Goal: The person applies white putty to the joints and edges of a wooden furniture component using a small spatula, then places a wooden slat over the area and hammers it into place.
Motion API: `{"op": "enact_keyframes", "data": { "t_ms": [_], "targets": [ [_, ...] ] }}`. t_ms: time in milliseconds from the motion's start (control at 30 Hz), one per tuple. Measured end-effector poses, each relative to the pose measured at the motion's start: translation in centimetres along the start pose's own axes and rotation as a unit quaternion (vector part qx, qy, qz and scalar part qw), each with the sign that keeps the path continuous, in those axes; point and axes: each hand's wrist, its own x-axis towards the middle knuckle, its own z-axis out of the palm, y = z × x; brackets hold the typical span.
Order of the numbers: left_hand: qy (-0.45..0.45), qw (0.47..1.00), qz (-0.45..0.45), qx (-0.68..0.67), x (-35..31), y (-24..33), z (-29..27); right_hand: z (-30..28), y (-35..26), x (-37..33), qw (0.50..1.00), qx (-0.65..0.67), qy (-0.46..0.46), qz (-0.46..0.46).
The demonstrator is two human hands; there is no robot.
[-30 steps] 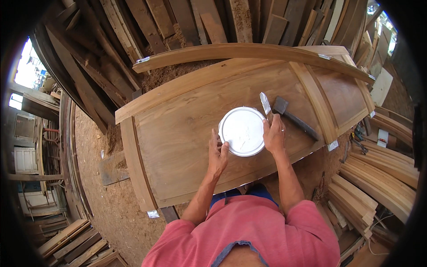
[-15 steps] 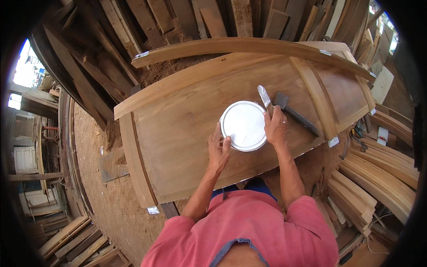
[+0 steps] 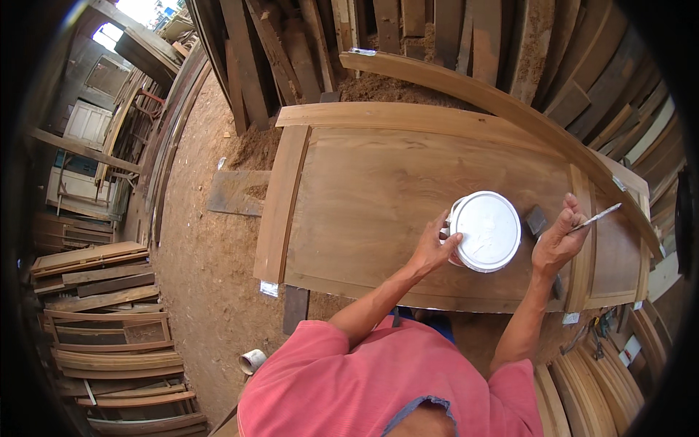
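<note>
My left hand [image 3: 435,250] grips the side of a round white tub [image 3: 486,231], its thumb lying on the rim. A white lid covers the top, and the tub is over the brown wooden panel [image 3: 408,189]. To the right of the tub, my right hand [image 3: 555,240] is closed around a putty knife [image 3: 603,215]. The knife's pale, smeared blade points right, and its handle is mostly hidden in my fingers. Partly behind my right hand and wrist, a dark hammer [image 3: 536,220] lies on the panel.
A long curved wooden strip [image 3: 495,102] lies along the panel's far edge. Wooden boards [image 3: 397,33] stand upright behind it. Stacks of lumber [image 3: 116,360] rest at the left and lower right. A small white cup-like container [image 3: 252,361] lies on the sawdust-covered floor [image 3: 218,255].
My right hand has moved away from the tub to the right, carrying the putty knife. The left hand still grips the tub. The view has swung toward the left.
</note>
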Motion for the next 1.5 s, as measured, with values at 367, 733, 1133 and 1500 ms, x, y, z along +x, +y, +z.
{"op": "enact_keyframes", "data": {
  "t_ms": [367,733,1133,1500],
  "targets": [
    [-0.082,0.995,-0.014,-0.054,1.7,-0.1,-0.3,2.4,2.9,-4.4,0.954,-0.193,-0.228,0.022],
    [-0.058,0.962,-0.073,-0.256,7.3,3.0,-0.2,-2.9,0.0,-5.6,0.837,-0.344,-0.423,0.05],
    [0.003,0.937,0.184,0.296,4.4,5.4,0.7,-1.6,2.5,0.3,0.908,-0.219,-0.358,-0.005],
    [-0.013,0.995,-0.093,-0.045,-2.0,1.0,1.5,-2.1,0.6,-0.2,0.872,0.004,-0.487,0.048]
  ]
}}
